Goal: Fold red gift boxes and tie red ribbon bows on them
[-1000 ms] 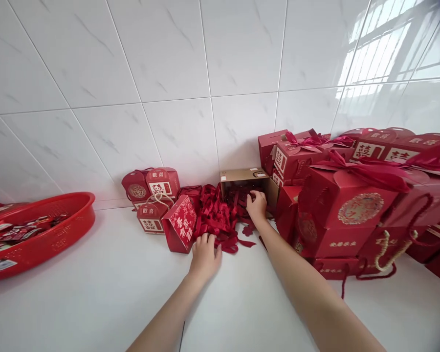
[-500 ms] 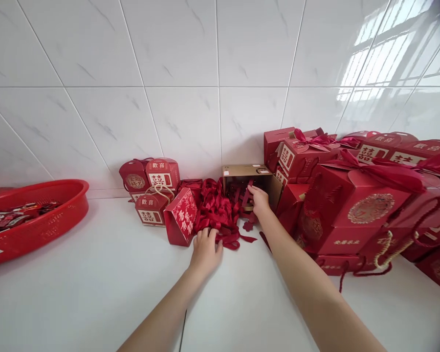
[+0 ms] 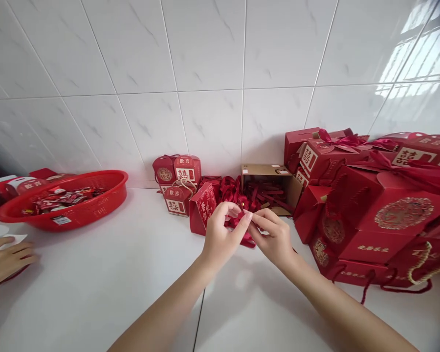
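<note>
My left hand (image 3: 222,237) and my right hand (image 3: 276,239) meet in front of the ribbon pile, fingertips touching. Between them they pinch a small dark red tag (image 3: 243,210), mostly covered by the fingers. Behind the hands lies a heap of loose red ribbons (image 3: 230,186), partly hidden by them. An open cardboard box (image 3: 266,169) on its side holds several dark red flat pieces (image 3: 269,191). Left of my left hand stands a red slanted carton (image 3: 201,200) with white writing.
Small red gift boxes (image 3: 178,198) stand by the tiled wall. On the right, red gift boxes (image 3: 366,210) with ribbons and cords are stacked. A red plastic basket (image 3: 91,212) of wrapped sweets sits left. Another person's hand (image 3: 7,261) rests near white paper at the far left.
My right hand has come out of the cardboard box with a dark red piece. My left hand has left the ribbons and joined it. The view has turned left, showing another person's hand.
</note>
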`<move>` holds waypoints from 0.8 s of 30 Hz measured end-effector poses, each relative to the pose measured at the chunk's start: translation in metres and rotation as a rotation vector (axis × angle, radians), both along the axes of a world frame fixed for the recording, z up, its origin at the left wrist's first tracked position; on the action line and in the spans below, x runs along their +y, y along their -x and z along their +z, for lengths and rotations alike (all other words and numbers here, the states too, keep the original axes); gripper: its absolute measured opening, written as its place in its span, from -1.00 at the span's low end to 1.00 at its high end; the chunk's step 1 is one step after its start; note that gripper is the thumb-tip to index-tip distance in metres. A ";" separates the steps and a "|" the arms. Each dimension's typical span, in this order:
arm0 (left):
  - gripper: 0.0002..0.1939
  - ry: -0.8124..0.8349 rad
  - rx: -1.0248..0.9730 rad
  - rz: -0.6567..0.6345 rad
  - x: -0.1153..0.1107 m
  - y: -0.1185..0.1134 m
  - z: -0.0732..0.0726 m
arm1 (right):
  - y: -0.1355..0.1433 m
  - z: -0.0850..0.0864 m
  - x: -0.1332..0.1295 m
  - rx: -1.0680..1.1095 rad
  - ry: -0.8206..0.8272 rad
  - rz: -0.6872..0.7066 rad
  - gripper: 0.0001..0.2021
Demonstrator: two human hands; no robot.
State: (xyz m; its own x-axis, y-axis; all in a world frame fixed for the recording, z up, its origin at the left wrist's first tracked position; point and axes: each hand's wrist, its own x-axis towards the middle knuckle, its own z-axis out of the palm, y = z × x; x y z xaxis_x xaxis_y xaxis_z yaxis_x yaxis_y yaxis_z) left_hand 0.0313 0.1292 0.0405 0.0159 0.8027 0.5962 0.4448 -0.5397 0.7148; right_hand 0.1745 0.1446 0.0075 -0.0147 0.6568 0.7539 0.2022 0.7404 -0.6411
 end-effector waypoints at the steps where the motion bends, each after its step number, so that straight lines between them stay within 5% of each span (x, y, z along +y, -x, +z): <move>1: -0.87 0.002 -0.012 -0.019 -0.004 0.001 0.006 | 0.000 0.003 -0.005 -0.030 -0.051 0.019 -0.79; 6: -0.94 0.022 -0.128 -0.167 -0.020 0.009 0.025 | -0.007 0.021 -0.023 -0.149 -0.276 0.084 -0.75; 11: -0.93 -0.045 -0.074 -0.218 -0.036 0.005 0.035 | -0.019 0.039 -0.034 0.032 -0.110 0.193 -0.75; 21: -0.82 -0.406 0.130 -0.103 -0.056 0.000 0.039 | -0.026 0.050 -0.046 -0.074 -0.282 0.157 -0.74; 24: -0.83 -0.391 0.124 -0.180 -0.060 0.002 0.041 | -0.028 0.054 -0.048 -0.095 -0.376 0.176 -0.70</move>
State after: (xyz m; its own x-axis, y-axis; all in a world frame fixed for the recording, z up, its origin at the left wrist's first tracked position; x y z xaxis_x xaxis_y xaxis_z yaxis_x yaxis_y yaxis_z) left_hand 0.0290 0.0695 0.0816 0.2253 0.4949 0.8393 0.3888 -0.8355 0.3883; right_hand 0.2025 0.0968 0.0617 -0.1832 0.3178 0.9303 0.0972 0.9475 -0.3045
